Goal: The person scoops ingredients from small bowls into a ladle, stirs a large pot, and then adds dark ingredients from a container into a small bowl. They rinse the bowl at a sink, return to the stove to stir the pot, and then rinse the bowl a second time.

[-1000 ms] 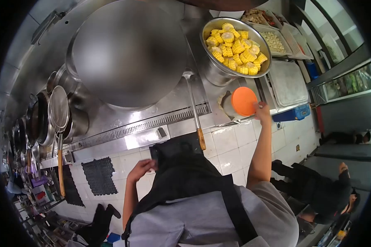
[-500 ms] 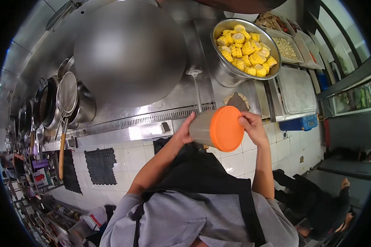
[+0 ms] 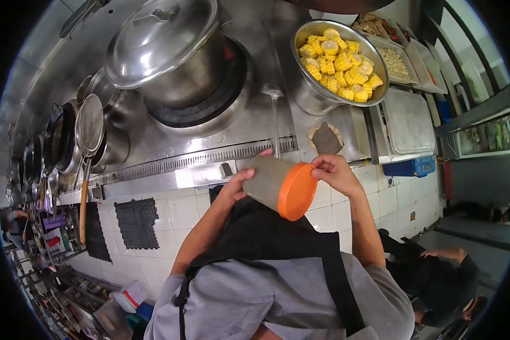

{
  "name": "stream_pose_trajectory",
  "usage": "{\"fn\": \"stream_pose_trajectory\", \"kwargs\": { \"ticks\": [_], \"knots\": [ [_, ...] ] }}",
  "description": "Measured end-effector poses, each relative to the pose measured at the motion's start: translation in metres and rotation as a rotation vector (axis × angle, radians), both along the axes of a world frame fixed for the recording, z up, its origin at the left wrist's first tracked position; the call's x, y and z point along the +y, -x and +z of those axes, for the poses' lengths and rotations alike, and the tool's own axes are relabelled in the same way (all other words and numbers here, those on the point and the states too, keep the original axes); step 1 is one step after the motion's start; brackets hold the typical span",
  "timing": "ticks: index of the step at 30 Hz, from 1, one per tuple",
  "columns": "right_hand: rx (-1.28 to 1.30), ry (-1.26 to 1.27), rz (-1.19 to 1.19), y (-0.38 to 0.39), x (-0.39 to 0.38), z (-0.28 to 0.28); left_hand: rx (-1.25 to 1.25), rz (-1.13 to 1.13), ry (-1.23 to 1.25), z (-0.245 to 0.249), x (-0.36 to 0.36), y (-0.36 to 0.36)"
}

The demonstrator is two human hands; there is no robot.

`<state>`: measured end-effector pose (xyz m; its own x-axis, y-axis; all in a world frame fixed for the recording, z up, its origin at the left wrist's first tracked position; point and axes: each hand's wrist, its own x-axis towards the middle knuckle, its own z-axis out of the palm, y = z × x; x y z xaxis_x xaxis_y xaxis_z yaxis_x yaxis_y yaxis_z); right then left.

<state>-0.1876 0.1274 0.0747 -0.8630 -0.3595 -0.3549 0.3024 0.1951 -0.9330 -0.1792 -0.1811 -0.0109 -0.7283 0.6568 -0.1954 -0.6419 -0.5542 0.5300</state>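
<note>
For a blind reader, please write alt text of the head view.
The left hand grips a tilted cloudy tub by its body while the right hand pinches its orange lid. Beyond, a steel stove carries a lidded pot and a bowl of corn pieces.

Both hands hold a translucent tub [image 3: 269,182] tilted on its side at chest height: the left hand [image 3: 237,185] cups its base, the right hand [image 3: 332,173] grips the rim of its orange lid [image 3: 297,191]. Beyond them on the steel counter [image 3: 249,127] stand a lidded pot [image 3: 167,48] and a bowl of cut corn [image 3: 340,61].
</note>
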Motion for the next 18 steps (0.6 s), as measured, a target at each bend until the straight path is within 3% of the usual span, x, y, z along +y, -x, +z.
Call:
{"fn": "stream_pose_trajectory", "kwargs": {
  "ticks": [4, 12, 16, 18],
  "knots": [
    [0.006, 0.0, 0.033, 0.002, -0.004, 0.006, 0.024, 0.019, 0.001, -0.001, 0.0, 0.0],
    [-0.044, 0.231, 0.074, -0.006, 0.016, 0.008, 0.065, 0.005, -0.052, -0.005, 0.004, -0.003],
    [0.099, 0.244, 0.065, -0.023, 0.027, 0.066, -0.073, 0.158, -0.072, -0.017, -0.007, -0.018],
    [0.182, 0.225, -0.079, -0.028, 0.036, 0.08, -0.188, 0.254, -0.134, -0.026, -0.008, -0.022]
  ]
}}
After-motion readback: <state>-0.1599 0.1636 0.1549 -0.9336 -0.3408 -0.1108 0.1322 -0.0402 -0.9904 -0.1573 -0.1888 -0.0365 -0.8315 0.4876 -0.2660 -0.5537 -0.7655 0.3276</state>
